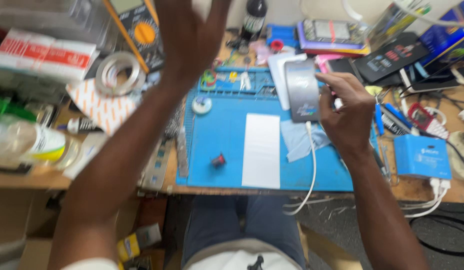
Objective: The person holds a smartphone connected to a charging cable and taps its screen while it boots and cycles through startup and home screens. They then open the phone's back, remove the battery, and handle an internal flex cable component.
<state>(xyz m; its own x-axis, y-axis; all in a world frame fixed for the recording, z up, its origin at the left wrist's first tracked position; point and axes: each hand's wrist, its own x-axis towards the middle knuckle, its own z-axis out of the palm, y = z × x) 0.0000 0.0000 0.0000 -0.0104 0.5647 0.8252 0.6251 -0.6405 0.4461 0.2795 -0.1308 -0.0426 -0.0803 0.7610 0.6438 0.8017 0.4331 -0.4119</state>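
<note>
Head view: right hand (348, 111) grip grasping one phone (302, 91); left hand (189, 35) raised, grip released; one white sheet (261, 150).

Two hands (192, 35) (344, 110), one phone (302, 90), one blue mat (217, 145), one tape roll (119, 72).

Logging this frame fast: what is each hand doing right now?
Left hand: open, raised above the bench, holding nothing.
Right hand: closed on a phone with a white cable attached.

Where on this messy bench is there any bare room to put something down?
Mainly on the blue mat: the patch between the small red-and-black part and the white sheet, and the strip right of that sheet, below the blue cloth. Around the mat, both table sides and the back are crowded with tools, boxes and cables.
</note>
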